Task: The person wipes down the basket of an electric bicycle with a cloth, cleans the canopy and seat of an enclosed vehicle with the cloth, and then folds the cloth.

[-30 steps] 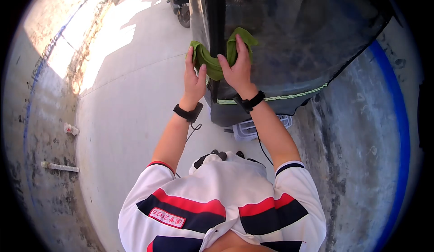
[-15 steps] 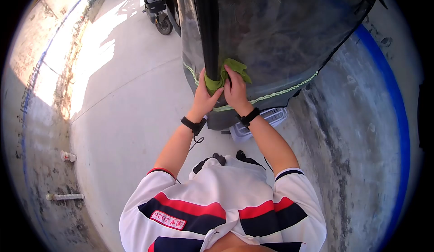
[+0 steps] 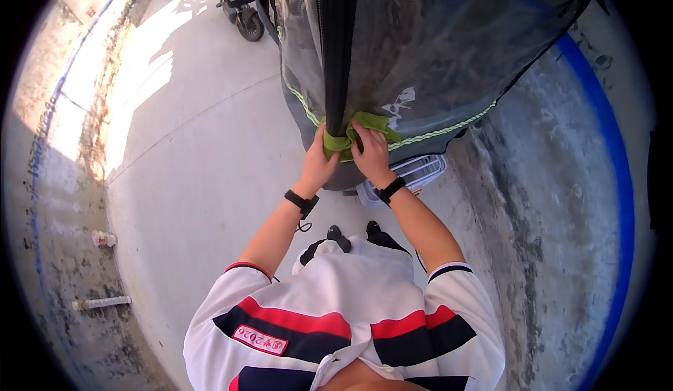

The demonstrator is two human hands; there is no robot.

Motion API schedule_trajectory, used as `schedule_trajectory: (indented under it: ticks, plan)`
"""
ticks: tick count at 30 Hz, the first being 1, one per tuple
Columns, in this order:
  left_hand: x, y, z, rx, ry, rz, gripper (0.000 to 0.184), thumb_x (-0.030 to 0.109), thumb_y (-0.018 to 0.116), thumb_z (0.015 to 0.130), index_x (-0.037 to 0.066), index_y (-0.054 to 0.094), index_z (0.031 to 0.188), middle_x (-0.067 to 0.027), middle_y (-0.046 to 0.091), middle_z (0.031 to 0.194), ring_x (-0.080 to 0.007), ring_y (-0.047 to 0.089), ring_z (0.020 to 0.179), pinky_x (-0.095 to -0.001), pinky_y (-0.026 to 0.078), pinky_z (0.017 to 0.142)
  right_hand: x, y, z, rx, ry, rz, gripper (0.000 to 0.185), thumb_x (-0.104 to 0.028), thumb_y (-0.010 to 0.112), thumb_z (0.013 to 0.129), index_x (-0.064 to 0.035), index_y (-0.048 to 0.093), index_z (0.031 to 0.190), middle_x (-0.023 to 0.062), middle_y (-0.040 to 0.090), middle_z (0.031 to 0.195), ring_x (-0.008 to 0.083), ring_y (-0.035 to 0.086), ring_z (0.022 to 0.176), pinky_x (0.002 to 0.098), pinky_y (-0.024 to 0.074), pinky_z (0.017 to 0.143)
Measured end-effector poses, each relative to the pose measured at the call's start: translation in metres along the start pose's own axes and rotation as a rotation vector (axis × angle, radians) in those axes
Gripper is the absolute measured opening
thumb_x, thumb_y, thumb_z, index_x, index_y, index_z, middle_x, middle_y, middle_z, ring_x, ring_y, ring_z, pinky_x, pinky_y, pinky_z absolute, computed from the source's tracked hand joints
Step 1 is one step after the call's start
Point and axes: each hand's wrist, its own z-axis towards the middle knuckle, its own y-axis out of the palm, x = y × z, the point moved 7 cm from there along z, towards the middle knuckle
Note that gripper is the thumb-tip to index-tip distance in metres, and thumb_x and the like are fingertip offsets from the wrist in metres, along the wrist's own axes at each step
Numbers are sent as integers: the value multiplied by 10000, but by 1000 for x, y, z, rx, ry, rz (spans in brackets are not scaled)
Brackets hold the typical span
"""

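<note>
A green cloth (image 3: 339,143) wraps round the lower end of a black zipper strip (image 3: 338,62) on a covered vehicle. Both my hands press it there. My left hand (image 3: 319,161) grips the cloth's left part, thumb toward the middle. On the other side, my right hand (image 3: 372,154) has its fingers closed on the cloth, whose loose end spreads out behind them. The dark, see-through plastic cover (image 3: 434,55) rises beyond my hands. Along its lower part runs a pale green braided trim (image 3: 449,137), close to the cloth.
A grey plastic rack or basket (image 3: 420,174) shows under the cover's lower edge. An electric scooter (image 3: 240,5) stands at the far left. Walls run along both sides; pipe stubs (image 3: 102,303) stick out of the left one. My feet are on the concrete floor (image 3: 189,181).
Both hands and the cloth have slid down the zipper strip, toward me and past the trim's level. A white glare patch now shows on the plastic behind them.
</note>
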Motion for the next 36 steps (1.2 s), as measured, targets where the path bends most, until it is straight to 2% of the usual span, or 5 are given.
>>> schedule_trajectory:
  ticks: [3, 9, 13, 18, 36]
  plan:
    - [26, -8, -19, 130, 164, 192, 768, 52, 686, 815, -29, 285, 1465, -293, 551, 1264, -474, 539, 1163, -465, 468, 949, 2, -4, 4, -106, 9, 19, 556, -12, 682, 746, -53, 557, 1287, 169, 642, 1092, 392, 591, 1022, 453, 457, 925]
    - [76, 11, -30, 236, 559, 323, 762, 91, 715, 791, -42, 338, 1439, -254, 562, 1232, -473, 520, 1136, -515, 418, 972, 29, -22, 15, -65, 117, -100, 716, -59, 721, 730, -37, 436, 1387, 201, 577, 1215, 405, 531, 1138, 478, 418, 980]
    - [85, 31, -14, 178, 457, 332, 735, 92, 700, 796, -38, 355, 1432, -253, 559, 1244, -449, 517, 1161, -522, 389, 1005, 66, -50, 21, 15, 202, -166, 778, -94, 730, 748, -28, 370, 1434, 253, 495, 1325, 428, 461, 1251, 474, 386, 1053]
    - [77, 60, 5, 102, 238, 264, 720, 84, 667, 816, -41, 341, 1446, -260, 554, 1254, -427, 520, 1161, -470, 397, 1021, 128, -95, 13, 94, 338, -166, 752, -132, 708, 764, -18, 373, 1427, 264, 486, 1332, 434, 458, 1251, 482, 386, 1055]
    - [98, 151, 38, -71, 202, 392, 546, 69, 668, 794, 44, 526, 1321, -201, 597, 1111, -390, 516, 1067, -451, 415, 954, 234, -185, -16, 243, 354, -224, 386, -59, 622, 823, -24, 587, 1206, 183, 629, 1137, 364, 559, 1112, 491, 414, 989]
